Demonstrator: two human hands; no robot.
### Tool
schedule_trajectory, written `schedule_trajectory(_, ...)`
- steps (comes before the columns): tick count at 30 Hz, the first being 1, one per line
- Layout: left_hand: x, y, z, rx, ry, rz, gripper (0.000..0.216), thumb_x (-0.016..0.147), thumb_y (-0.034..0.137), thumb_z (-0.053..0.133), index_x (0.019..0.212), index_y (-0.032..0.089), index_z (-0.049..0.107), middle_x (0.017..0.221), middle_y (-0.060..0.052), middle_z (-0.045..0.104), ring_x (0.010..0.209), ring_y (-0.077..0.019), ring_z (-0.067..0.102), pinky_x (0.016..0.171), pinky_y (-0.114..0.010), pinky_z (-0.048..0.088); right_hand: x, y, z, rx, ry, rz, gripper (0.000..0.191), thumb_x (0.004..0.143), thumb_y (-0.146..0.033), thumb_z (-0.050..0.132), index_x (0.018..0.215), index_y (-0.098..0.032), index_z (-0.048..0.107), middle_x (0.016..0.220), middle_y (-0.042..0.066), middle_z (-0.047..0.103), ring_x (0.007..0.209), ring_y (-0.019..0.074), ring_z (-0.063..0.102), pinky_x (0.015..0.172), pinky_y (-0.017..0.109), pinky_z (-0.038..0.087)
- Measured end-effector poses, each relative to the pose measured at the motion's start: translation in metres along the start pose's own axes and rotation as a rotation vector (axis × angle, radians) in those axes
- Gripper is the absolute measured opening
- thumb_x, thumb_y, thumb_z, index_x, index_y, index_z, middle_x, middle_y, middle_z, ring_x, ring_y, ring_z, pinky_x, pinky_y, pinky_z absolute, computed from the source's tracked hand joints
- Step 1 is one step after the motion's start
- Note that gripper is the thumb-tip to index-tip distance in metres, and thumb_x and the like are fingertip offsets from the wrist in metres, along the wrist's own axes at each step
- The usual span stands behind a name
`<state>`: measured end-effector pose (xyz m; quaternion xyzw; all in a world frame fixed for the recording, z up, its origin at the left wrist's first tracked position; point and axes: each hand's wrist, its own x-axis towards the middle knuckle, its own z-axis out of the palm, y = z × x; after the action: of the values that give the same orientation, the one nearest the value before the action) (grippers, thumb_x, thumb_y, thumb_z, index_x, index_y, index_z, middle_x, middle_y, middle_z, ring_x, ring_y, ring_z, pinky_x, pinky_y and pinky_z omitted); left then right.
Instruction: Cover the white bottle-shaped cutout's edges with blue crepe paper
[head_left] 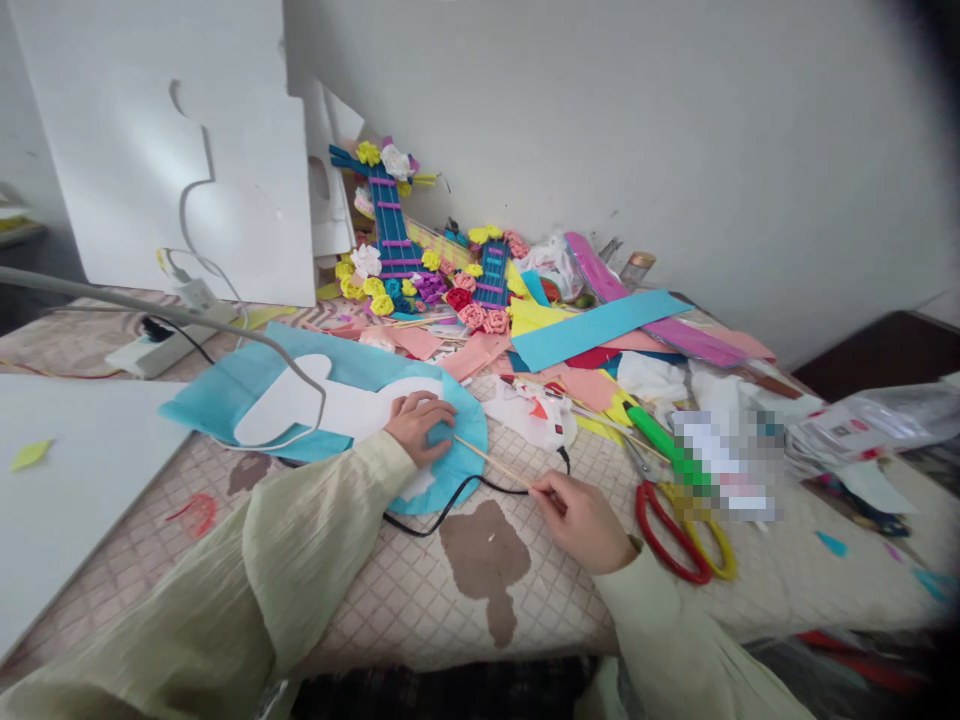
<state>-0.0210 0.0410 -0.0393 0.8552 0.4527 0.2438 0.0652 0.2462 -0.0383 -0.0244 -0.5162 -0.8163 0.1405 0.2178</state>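
My left hand point(421, 425) lies on the rounded end of a white guitar-shaped cutout point(349, 408), its thumb apart from its bent fingers. Light blue crepe paper point(466, 405) wraps that rounded end, and more blue paper point(225, 372) spreads beneath the cutout. My right hand point(581, 515) pinches one end of a thin wooden stick point(495, 462). The stick's other end touches the blue paper beside my left fingers. A black cord point(446, 508) passes under the stick. Behind the stick lies a white glue gun point(544, 415).
Scissors point(686, 535) with red and yellow handles and a green tool point(664, 440) lie to the right. Paper-flower guitars point(390, 225) and paper strips point(592, 330) crowd the wall side. At left are a power strip point(157, 345) with a grey cable and a white board point(67, 480).
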Motion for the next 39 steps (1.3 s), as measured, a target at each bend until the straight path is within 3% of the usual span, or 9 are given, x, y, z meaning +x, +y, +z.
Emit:
schedule_trajectory(15, -0.0011, 0.0017, -0.0053, -0.022, -0.058, -0.005, 0.035, 0.06, 0.03, 0.056, 0.095, 0.024, 0.056, 0.115, 0.0, 0.058, 0.112, -0.0279, 0.036, 0.089, -0.044, 0.023, -0.0042, -0.0018, -0.0009, 0.026, 0.029, -0.02, 0.016, 0.081, -0.025, 0.044, 0.072, -0.017, 0.055, 0.056, -0.001, 0.056, 0.048, 0.0102, 0.049, 0.049, 0.021, 0.035)
schedule_trajectory(19, -0.0006, 0.0008, -0.0059, -0.031, -0.077, -0.012, 0.035, 0.06, 0.025, 0.052, 0.095, 0.024, 0.056, 0.116, 0.0, 0.057, 0.112, -0.028, 0.035, 0.089, -0.045, 0.023, -0.0045, -0.0016, -0.0003, 0.033, 0.076, 0.025, 0.016, 0.081, -0.025, 0.044, 0.072, -0.017, 0.055, 0.057, 0.0, 0.056, 0.049, 0.0106, 0.049, 0.05, 0.021, 0.037)
schedule_trajectory(24, 0.0, 0.0006, -0.0057, -0.037, -0.085, -0.016, 0.032, 0.064, 0.025, 0.048, 0.094, 0.025, 0.056, 0.115, 0.0, 0.057, 0.111, -0.027, 0.037, 0.088, -0.045, 0.023, -0.0047, -0.0055, -0.001, 0.047, 0.018, -0.01, 0.016, 0.081, -0.025, 0.044, 0.072, -0.018, 0.055, 0.056, -0.001, 0.056, 0.049, 0.0104, 0.048, 0.05, 0.022, 0.037)
schedule_trajectory(29, 0.0003, 0.0015, -0.0057, -0.038, -0.077, -0.024, 0.029, 0.066, 0.023, 0.047, 0.094, 0.024, 0.056, 0.115, -0.001, 0.058, 0.111, -0.0266, 0.037, 0.089, -0.045, 0.022, -0.0008, -0.0076, -0.0011, 0.047, 0.082, 0.028, 0.016, 0.081, -0.026, 0.046, 0.071, -0.017, 0.055, 0.056, -0.001, 0.056, 0.048, 0.01, 0.047, 0.049, 0.021, 0.036)
schedule_trajectory(32, 0.0003, 0.0027, -0.0059, -0.037, -0.072, -0.033, 0.028, 0.068, 0.024, 0.047, 0.095, 0.024, 0.054, 0.114, -0.001, 0.058, 0.112, -0.0261, 0.037, 0.09, -0.045, 0.022, 0.0004, -0.0065, 0.0005, 0.049, 0.052, 0.027, 0.015, 0.08, -0.025, 0.046, 0.071, -0.017, 0.055, 0.058, -0.001, 0.057, 0.049, 0.0101, 0.048, 0.05, 0.022, 0.036)
schedule_trajectory(39, 0.0003, 0.0035, -0.0041, -0.041, -0.063, -0.069, 0.037, 0.064, 0.024, 0.051, 0.102, 0.024, 0.048, 0.11, -0.002, 0.058, 0.112, -0.0257, 0.038, 0.09, -0.044, 0.022, 0.0033, -0.0063, -0.0005, 0.107, 0.072, 0.048, 0.016, 0.08, -0.027, 0.047, 0.07, -0.017, 0.054, 0.056, -0.001, 0.057, 0.046, 0.0096, 0.048, 0.047, 0.021, 0.036)
